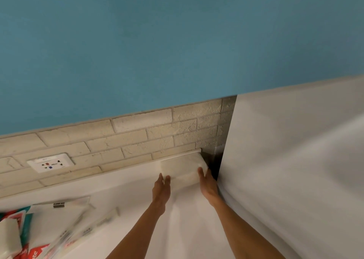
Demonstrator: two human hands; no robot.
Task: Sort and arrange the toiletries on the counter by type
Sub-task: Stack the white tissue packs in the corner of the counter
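Observation:
A white stack of tissue packs (182, 167) lies in the far right corner of the white counter (137, 195), against the tiled backsplash. My left hand (162, 189) touches its left front corner with straight fingers. My right hand (207, 183) presses its right side, fingers straight. At the bottom left lies a blurred heap of toiletries: red toothpaste boxes (31, 253), a white tissue pack (8, 237), a teal and red packet (21, 219) and white toothbrush packs (78, 225).
A large white panel (291, 160) rises right beside my right hand, with a dark gap (215, 166) between it and the counter's end. A wall socket (50, 162) sits in the beige tiles (137, 138) under the blue wall.

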